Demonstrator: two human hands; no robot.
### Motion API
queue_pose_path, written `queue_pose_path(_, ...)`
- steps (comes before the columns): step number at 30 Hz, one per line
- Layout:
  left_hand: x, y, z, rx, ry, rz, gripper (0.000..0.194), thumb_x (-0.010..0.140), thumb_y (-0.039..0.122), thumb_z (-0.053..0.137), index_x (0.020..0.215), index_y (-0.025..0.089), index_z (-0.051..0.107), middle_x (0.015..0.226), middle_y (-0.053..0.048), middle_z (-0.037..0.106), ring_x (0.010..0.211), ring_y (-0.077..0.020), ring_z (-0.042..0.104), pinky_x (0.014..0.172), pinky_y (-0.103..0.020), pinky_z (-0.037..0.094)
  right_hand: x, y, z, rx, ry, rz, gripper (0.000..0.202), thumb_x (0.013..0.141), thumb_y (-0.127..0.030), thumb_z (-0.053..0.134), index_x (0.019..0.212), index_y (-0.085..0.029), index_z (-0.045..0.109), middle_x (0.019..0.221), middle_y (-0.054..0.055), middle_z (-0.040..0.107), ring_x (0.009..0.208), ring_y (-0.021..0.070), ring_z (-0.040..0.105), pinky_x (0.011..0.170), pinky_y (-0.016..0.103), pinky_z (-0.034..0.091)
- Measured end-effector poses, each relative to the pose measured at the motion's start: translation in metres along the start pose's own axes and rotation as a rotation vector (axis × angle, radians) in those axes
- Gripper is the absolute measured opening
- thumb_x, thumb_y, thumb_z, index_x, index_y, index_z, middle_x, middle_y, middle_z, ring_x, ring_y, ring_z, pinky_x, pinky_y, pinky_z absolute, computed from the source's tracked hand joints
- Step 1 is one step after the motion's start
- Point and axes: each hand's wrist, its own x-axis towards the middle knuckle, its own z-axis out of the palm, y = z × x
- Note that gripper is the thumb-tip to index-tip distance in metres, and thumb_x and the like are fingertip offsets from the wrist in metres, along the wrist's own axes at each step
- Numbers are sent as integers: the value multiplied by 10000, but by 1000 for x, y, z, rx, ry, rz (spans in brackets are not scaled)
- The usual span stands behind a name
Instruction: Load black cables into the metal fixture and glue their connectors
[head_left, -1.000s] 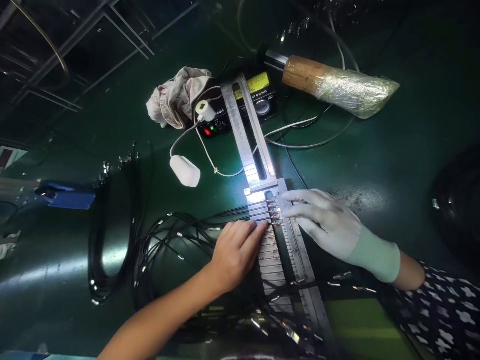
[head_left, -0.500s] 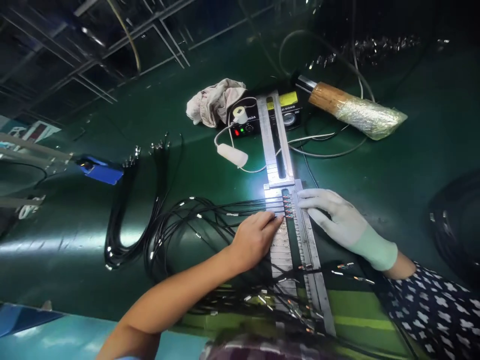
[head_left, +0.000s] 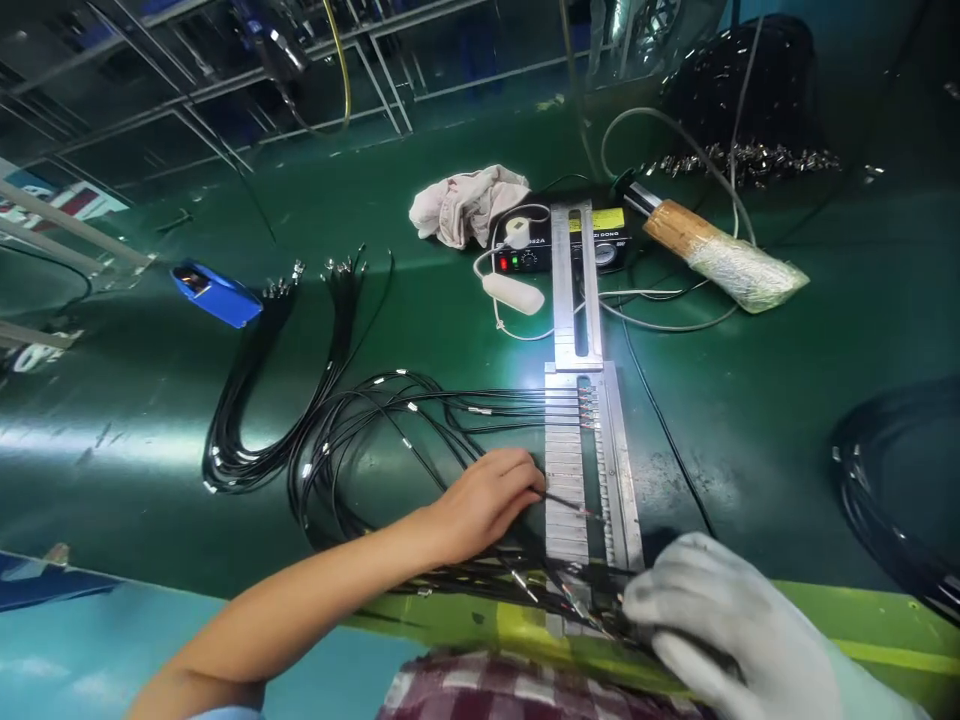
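My bare left hand (head_left: 491, 505) pinches a thin black cable (head_left: 562, 500). Its stripped end lies across the metal slotted fixture (head_left: 566, 535). Farther up the fixture, several black cables (head_left: 517, 405) sit side by side, their coloured wire ends reaching over the gap to the right-hand bar. My right hand (head_left: 727, 620), in a white glove with a pale green cuff, is at the bench's near edge. Its fingers curl around dark cables beside a bundle of loose cable ends (head_left: 577, 600); motion blurs part of the grip.
Behind the fixture stands a black control box (head_left: 615, 250) with lit indicators, beside a crumpled cloth (head_left: 469, 205). A wrapped wooden-handled tool (head_left: 720, 250) lies at the back right. Cable coils (head_left: 870, 480) lie right, looped cables (head_left: 247, 440) and a blue tool (head_left: 217, 295) left.
My left hand has moved down the fixture, away from the seated cables, with a cable in its fingers. My right hand has left the fixture's bar and come down to the near cable bundle.
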Motion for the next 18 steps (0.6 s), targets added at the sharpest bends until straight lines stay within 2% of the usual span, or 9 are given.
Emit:
queue_pose_path(2,8,-4,5,-57,158,-4,154,1003,197,427,1019,166,577,954,-69,572,893,-161,540,801,-271,459,1,0,-5,29,-51,1,174,959,-282,577,1097,-282,683,982,30,724,856,200,657,806,355,525)
queue_pose_path(5,21,-12,10,-14,255,-14,186,1005,196,422,1007,164,605,905,-57,567,845,-153,553,751,-254,469,12,22,-17,-31,58,126,218,983,-344,526,1122,-309,689,1020,23,723,922,226,662,849,406,522)
queue_pose_path(8,32,-23,9,103,223,-30,231,1009,203,408,1015,166,636,826,-36,551,761,-145,547,678,-240,454,30,57,-30,-101,217,284,290,987,-410,462,1075,-296,714,1039,30,720,956,257,665,859,450,531)
queue_pose_path(11,36,-30,2,213,133,23,284,1008,181,379,1132,162,633,816,-33,547,719,-141,533,644,-234,443,50,82,-37,-82,284,368,332,969,-423,442,1026,-273,732,1025,34,730,931,257,680,853,433,548)
queue_pose_path(14,39,-32,-6,302,47,107,354,998,127,329,1204,159,615,832,-38,554,709,-142,529,632,-233,438,61,90,-35,-81,336,394,329,964,-416,442,1016,-272,733,1012,26,736,916,256,686,832,424,556)
queue_pose_path(18,44,-34,-14,366,15,163,357,1010,143,309,1189,146,617,849,-47,577,722,-148,539,637,-238,442,62,90,-32,-99,338,380,294,971,-387,454,1012,-288,728,992,7,736,889,243,685,789,412,554)
